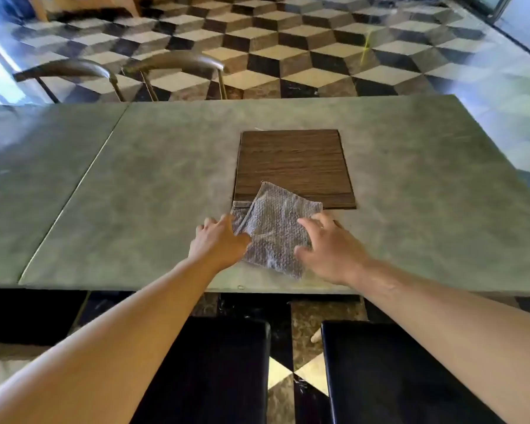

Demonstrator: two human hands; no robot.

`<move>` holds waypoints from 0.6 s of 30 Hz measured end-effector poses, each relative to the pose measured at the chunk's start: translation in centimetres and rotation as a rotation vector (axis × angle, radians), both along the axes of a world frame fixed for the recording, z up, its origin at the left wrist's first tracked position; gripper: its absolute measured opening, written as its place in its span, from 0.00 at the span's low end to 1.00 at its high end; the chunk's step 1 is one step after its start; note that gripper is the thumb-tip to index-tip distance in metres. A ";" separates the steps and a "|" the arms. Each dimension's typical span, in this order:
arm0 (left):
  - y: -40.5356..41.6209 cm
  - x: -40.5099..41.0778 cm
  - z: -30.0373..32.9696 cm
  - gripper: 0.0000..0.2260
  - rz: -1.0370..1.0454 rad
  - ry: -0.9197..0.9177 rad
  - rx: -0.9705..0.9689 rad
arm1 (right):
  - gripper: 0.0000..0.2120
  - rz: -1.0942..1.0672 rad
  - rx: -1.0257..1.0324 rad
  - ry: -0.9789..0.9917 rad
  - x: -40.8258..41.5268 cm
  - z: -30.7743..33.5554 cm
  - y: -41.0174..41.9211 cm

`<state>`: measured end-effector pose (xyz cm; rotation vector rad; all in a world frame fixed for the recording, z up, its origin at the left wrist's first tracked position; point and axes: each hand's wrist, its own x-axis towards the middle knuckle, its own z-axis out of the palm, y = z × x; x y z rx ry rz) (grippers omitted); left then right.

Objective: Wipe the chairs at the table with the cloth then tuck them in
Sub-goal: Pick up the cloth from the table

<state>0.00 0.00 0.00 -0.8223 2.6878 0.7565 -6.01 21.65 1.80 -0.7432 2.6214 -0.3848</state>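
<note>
A folded grey cloth (273, 228) lies near the front edge of the grey table (153, 185), one corner over a brown wooden board (294, 163). My left hand (219, 241) rests at the cloth's left edge with fingers spread. My right hand (328, 247) lies over its right side, fingers loosely bent and touching the fabric. Neither hand visibly grips it. Two black-seated chairs (214, 371) (392, 374) stand below the table's near edge, pulled out. Across the table, two chairs with curved brown backrests (178, 61) (65, 70) stand at the far side.
The table top has a seam down its left part. A patterned black, white and tan tile floor (303, 35) surrounds the table. Bright glare falls on the far left and right.
</note>
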 end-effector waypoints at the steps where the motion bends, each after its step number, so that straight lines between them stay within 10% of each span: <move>1: -0.4 -0.6 -1.1 0.30 0.017 -0.003 0.000 | 0.32 -0.042 0.000 0.003 -0.5 -1.2 -0.5; 13: 0.5 -5.3 -5.4 0.18 0.173 0.138 -0.032 | 0.24 -0.436 -0.223 0.179 -2.5 -8.8 -4.4; 18: 1.9 -5.6 -5.7 0.10 0.246 0.181 0.063 | 0.24 -0.666 -0.432 -0.030 -3.5 -8.3 -4.7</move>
